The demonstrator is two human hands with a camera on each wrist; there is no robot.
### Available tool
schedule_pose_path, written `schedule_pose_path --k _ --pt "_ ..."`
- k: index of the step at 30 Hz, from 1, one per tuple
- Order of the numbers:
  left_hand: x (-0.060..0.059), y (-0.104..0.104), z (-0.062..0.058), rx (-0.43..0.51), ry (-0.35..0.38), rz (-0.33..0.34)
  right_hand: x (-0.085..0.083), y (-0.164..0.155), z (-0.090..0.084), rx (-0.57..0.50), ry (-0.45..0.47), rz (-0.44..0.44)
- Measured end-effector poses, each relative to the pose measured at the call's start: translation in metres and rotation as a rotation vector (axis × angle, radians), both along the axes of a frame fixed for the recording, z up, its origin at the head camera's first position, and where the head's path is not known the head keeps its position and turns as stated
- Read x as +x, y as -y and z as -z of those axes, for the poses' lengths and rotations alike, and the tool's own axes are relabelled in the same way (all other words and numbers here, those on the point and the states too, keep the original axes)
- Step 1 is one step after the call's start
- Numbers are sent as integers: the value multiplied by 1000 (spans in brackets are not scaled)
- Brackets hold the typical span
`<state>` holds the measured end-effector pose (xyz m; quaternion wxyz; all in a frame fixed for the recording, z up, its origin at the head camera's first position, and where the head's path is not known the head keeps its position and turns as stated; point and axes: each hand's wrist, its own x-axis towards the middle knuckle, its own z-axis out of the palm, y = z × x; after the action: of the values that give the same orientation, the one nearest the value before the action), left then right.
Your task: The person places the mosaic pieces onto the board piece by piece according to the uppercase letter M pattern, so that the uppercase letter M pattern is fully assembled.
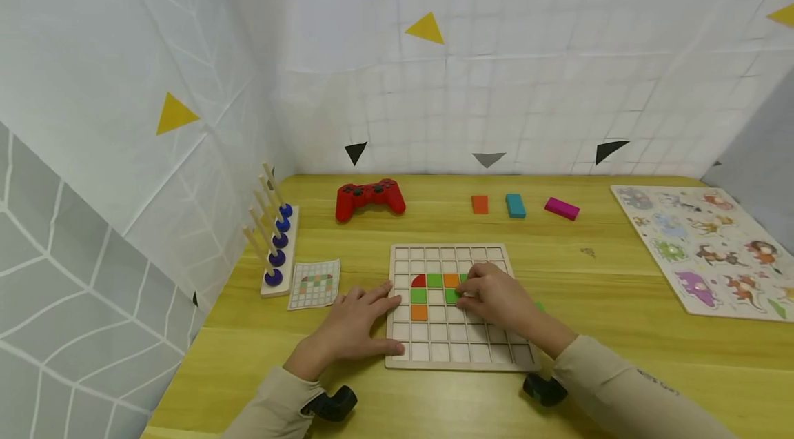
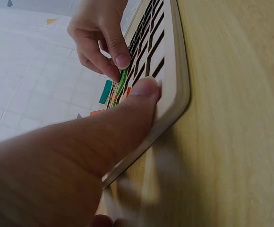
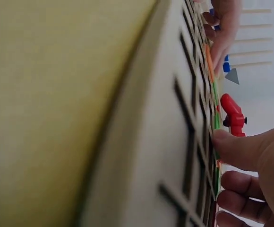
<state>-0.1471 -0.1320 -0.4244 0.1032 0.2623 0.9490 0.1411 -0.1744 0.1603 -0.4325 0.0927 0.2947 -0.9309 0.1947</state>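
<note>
A wooden grid board lies on the table. Set in its cells are a red rounded tile, several green tiles such as one beside the red, and orange tiles. My left hand rests spread along the board's left edge, its thumb on the frame. Over the board's middle, my right hand has thumb and curled fingers at a green tile, seeming to pinch its edge. In the right wrist view the thumb touches green. The right fingers hide some cells.
A pattern card lies left of the board, beside a peg stand with blue beads. Behind are a red game controller and orange, teal and magenta blocks. An animal puzzle lies at right.
</note>
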Motion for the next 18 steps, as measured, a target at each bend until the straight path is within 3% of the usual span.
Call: schedule_pose_path --k 5,8,11,14,18 --pt "0 -1 5 -3 1 5 5 -11 -4 -96 -181 -79" --pt "0 -3 4 0 3 12 9 -36 -11 -190 -283 -27" --pt "0 -3 5 5 9 19 21 -72 -10 -221 -181 102" --pt "0 -1 5 11 10 12 35 -105 -3 -186 -31 186" --pt "0 1 4 19 3 1 41 -129 2 -123 38 179"
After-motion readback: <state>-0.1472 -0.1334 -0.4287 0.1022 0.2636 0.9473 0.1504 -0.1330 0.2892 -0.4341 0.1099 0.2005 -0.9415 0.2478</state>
